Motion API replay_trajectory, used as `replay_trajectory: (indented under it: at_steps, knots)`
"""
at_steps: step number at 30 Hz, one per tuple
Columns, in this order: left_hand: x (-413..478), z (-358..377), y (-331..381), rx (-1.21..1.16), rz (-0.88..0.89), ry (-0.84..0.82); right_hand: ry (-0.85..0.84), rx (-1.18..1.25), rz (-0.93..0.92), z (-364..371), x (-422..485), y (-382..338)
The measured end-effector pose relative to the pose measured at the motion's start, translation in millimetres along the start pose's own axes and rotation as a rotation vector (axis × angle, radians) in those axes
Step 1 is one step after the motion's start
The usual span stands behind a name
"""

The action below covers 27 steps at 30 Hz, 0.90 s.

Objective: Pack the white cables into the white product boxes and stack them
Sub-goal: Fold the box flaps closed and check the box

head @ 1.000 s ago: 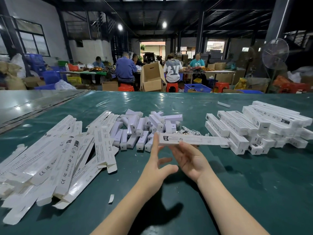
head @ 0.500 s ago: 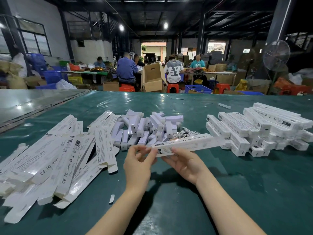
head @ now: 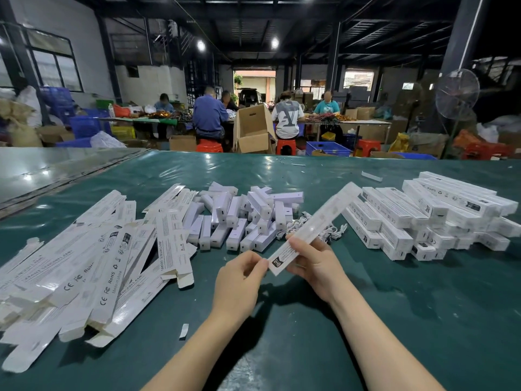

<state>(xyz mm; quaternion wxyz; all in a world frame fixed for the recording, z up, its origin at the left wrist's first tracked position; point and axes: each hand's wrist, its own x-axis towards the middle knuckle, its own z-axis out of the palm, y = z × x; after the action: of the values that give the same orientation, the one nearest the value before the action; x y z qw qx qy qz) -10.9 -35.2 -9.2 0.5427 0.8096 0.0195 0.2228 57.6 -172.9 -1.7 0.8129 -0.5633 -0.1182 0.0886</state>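
Note:
A long white product box (head: 318,224) is held above the green table, tilted with its far end up to the right. My right hand (head: 314,263) grips it near its lower end. My left hand (head: 242,273) pinches the lower end flap. White cables (head: 331,231) lie on the table just behind the box, partly hidden by it. Several flat unfolded boxes (head: 93,258) are heaped at the left. A stack of closed boxes (head: 423,215) sits at the right.
Several short white boxes (head: 248,218) lie in a pile at the middle of the green table (head: 423,306). A paper scrap (head: 183,331) lies near my left forearm. People sit working at tables in the background, among cardboard cartons and blue crates.
The box has swung from lying level to pointing up and to the right. My left hand slid to its lower end and now pinches it; my right hand closed round the box.

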Motion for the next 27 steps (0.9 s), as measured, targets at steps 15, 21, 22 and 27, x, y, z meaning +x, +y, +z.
replay_trajectory:
  at_steps: [15, 21, 22, 27]
  knots:
    - [50.7, -17.1, -36.5, 1.02, -0.034, -0.163, 0.083, -0.498, -0.084, 13.6, 3.6, 2.4]
    - [47.8, -18.6, -30.2, 0.87, 0.026, 0.036, 0.01, -0.274, 0.011, 16.6, 2.9, 3.0]
    - [46.3, -20.2, -29.0, 0.825, 0.029, 0.05, -0.048, -0.219, 0.049, 16.3, 2.3, 3.4]
    - [34.7, -25.3, -29.9, 0.705, 0.05, 0.074, -0.281, -0.217, 0.132, 19.3, -2.4, 2.4]
